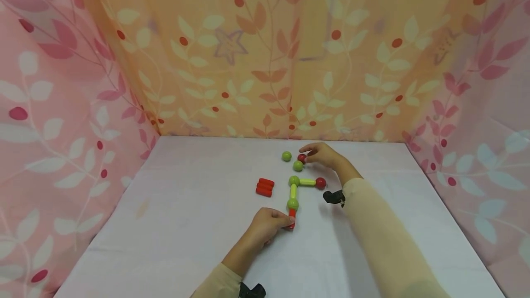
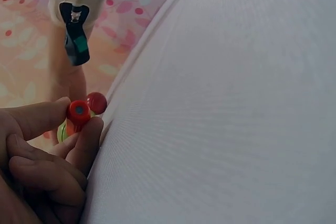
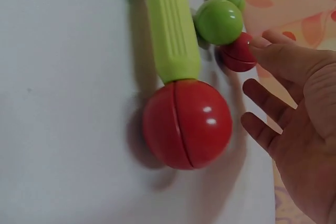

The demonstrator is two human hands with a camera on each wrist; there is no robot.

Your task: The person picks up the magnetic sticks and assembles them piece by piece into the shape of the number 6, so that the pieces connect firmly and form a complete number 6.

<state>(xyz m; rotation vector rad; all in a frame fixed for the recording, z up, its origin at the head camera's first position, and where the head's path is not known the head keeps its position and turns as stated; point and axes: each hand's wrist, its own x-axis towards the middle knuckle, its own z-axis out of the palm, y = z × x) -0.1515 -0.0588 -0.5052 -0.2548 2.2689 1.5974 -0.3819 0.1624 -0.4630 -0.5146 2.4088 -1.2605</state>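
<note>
My left hand (image 1: 267, 226) pinches a red rod (image 1: 292, 214) between thumb and fingers; its round end with a grey centre faces the left wrist view. The rod's other end meets a green ball (image 1: 292, 203). From there a yellow-green rod (image 1: 293, 192) leads to a corner green ball (image 1: 294, 180), and another yellow-green rod (image 3: 173, 30) runs right to a red ball (image 3: 187, 124). My right hand (image 1: 327, 155) is at a loose red ball (image 3: 239, 53), fingers spread and thumb at its edge; whether it touches I cannot tell. A loose green ball (image 3: 219, 22) sits beside that red ball.
Several red rods (image 1: 265, 187) lie side by side left of the joined pieces. Another loose green ball (image 1: 286, 156) sits farther back on the white table (image 1: 186, 206). Patterned cloth (image 1: 248, 82) stands behind the table and along both sides.
</note>
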